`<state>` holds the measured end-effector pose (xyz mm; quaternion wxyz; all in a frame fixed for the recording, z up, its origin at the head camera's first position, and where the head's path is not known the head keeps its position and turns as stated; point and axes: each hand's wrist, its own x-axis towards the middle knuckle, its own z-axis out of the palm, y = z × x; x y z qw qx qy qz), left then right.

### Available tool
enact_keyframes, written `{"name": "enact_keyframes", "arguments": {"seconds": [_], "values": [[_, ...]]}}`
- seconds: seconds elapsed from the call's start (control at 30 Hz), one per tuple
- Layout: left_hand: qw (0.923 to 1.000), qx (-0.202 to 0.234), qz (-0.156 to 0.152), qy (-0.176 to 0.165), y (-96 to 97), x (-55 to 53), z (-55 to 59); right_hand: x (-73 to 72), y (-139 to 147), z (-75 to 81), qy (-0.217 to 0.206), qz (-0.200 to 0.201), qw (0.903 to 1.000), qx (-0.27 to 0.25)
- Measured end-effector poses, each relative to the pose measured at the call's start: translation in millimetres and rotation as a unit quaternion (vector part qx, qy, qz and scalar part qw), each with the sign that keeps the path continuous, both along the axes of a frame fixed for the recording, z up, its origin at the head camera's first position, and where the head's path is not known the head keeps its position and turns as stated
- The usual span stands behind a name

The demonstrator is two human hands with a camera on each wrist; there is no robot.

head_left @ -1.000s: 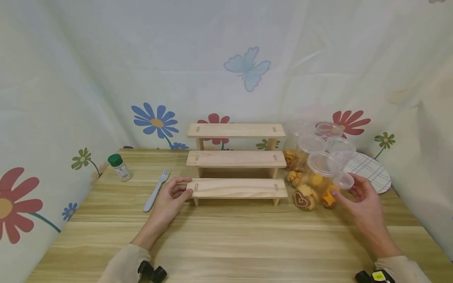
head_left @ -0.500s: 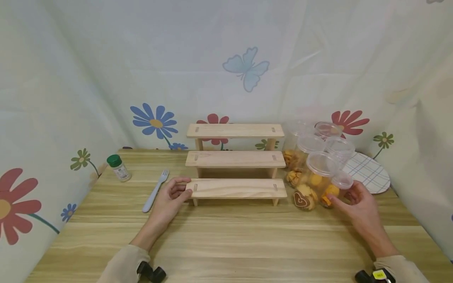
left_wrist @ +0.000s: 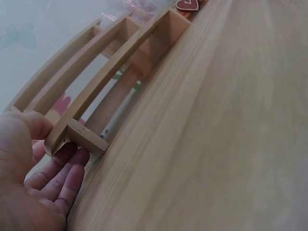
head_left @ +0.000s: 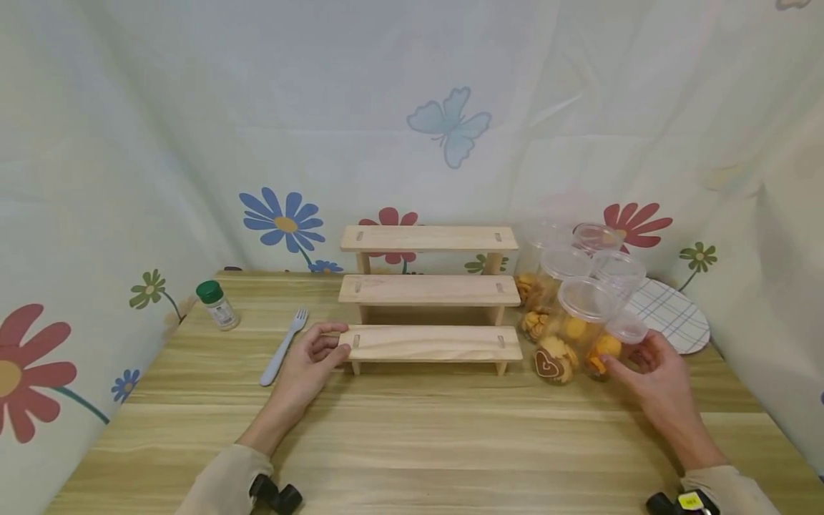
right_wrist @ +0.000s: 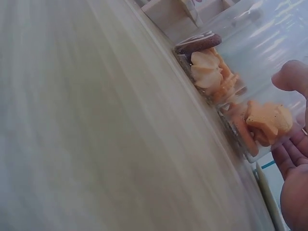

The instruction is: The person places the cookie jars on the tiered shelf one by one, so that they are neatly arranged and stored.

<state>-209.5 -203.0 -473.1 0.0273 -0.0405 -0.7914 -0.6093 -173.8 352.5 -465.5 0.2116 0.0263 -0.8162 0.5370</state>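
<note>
A three-tier wooden display rack (head_left: 431,342) stands on the table. My left hand (head_left: 309,372) grips the left end of its lowest shelf; in the left wrist view, fingers (left_wrist: 72,185) reach beneath that end. At the right, my right hand (head_left: 666,386) holds a small clear jar (head_left: 605,350) of orange cookies by its side, thumb in front and fingers behind. The jar's lid (head_left: 626,327) tilts slightly to the right. Beside it, a taller clear jar (head_left: 584,300) and a jar with a heart cookie (head_left: 548,363) stand close together.
Several more lidded clear jars (head_left: 565,263) crowd behind, right of the rack. A checked oval plate (head_left: 672,315) lies behind the right hand. To the left are a pale blue fork (head_left: 283,349) and a green-capped shaker (head_left: 219,306). A floral cloth (head_left: 322,107) hangs behind the table.
My right hand has shifted from near the small jar's lid down its side, and the jar has moved slightly to the right. My left hand has stayed on the shelf.
</note>
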Motion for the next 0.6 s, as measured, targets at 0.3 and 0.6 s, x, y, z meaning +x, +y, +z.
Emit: {"name": "enact_keyframes", "arguments": {"seconds": [0.3, 0.6], "values": [[0.9999, -0.008, -0.007, 0.012, -1.7, 0.7, -0.5, 3.6, 1, 19.5, 0.018, -0.011, 0.9965, -0.081], [0.9998, 0.001, -0.005, 0.018, -2.8, -1.0, -1.4, 11.6, 11, 48.5, -0.003, -0.074, 0.9972, 0.012]]}}
